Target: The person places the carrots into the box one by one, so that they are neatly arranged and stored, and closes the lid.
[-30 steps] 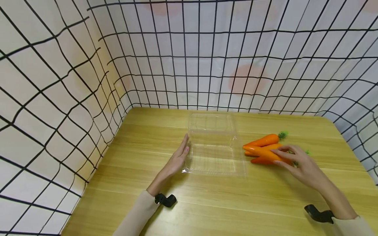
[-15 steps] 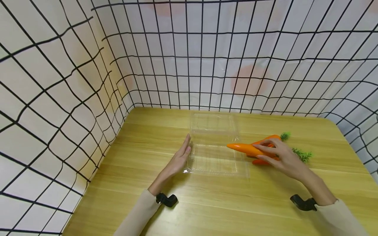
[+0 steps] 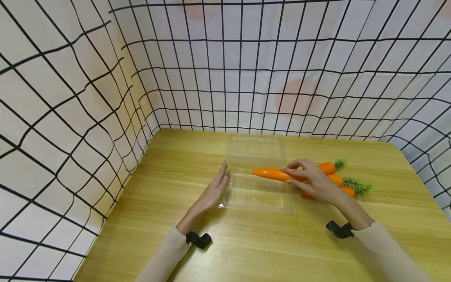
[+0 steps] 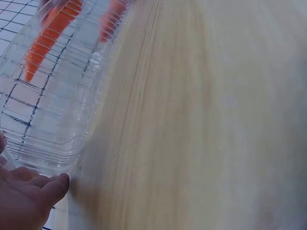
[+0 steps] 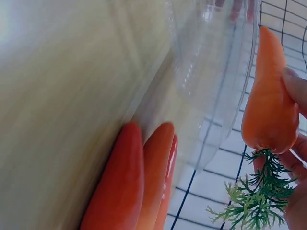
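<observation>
An orange carrot [image 3: 270, 174] with a green leafy top [image 5: 264, 191] is pinched between the thumb and fingers of my right hand [image 3: 311, 180]. Its tip points left, over the clear plastic container [image 3: 253, 196], whose lid [image 3: 253, 147] lies open toward the back. My left hand [image 3: 213, 188] rests with straight fingers against the container's left side; in the left wrist view its fingertips [image 4: 60, 184] are right at the container's end. To the right lie several more carrots [image 3: 334, 180], partly hidden behind my right hand; their tips show beside the container in the right wrist view.
The wooden table [image 3: 169, 168] carries everything. Black wire grid panels [image 3: 232, 78] with white sheeting behind them stand along the back, left and right. A black wrist camera [image 3: 199, 239] sits on my left wrist and another camera [image 3: 339, 229] on my right.
My right hand has lifted one carrot off the pile and carried it left to over the container. The other carrots stay at the right. My left hand has kept its place.
</observation>
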`<state>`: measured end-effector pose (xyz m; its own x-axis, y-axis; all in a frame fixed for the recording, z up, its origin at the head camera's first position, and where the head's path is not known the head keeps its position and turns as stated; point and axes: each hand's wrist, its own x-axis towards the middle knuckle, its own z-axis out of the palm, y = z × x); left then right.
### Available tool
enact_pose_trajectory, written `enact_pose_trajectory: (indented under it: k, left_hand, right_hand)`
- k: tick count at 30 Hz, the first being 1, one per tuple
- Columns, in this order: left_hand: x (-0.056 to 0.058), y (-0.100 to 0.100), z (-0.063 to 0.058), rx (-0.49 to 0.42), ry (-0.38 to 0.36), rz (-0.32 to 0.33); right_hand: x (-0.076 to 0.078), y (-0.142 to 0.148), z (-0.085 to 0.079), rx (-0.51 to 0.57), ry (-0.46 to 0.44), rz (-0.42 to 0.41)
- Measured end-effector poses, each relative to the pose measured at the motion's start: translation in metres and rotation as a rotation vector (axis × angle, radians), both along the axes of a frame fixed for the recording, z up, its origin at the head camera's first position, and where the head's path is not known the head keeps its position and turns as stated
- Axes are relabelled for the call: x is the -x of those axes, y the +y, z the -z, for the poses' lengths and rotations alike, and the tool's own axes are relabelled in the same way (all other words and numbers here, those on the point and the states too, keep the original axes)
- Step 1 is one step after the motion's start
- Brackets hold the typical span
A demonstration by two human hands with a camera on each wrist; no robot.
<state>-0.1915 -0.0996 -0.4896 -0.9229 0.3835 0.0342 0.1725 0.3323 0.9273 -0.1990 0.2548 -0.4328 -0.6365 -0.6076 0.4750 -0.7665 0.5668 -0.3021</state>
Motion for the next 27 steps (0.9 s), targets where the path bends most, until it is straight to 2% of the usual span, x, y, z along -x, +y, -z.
enact_pose_trajectory:
  k: [11,19,27]
  left_hand:
    - [-0.001,0.0,-0.001,0.004,0.029,-0.01]
    - [-0.001,0.002,-0.001,0.021,0.008,-0.03]
    - [-0.001,0.002,-0.001,0.015,0.011,-0.025]
  right_hand:
    - [0.013,-0.031,0.003,-0.034,-0.071,-0.009]
    - [0.024,-0.046,0.01,-0.066,-0.077,-0.029]
    - [0.025,-0.053,0.017,-0.134,-0.2,-0.004]
